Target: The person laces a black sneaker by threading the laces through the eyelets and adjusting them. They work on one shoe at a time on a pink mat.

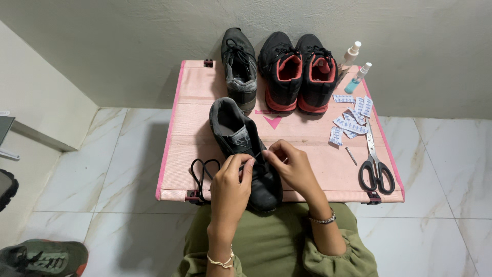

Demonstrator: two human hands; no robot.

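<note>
The shoe (pixel 246 154) is pinched at its lace holes by both hands, left (pixel 230 187) and right (pixel 292 166); overhanging the bench (pixel 307 138) edge, it could slip off.

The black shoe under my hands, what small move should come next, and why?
Probably pull the lace end through the eyelet. Both hands, left and right, pinch at the top of the black shoe, which appears unlaced, while a loose black lace lies on the pink table beside it.
</note>
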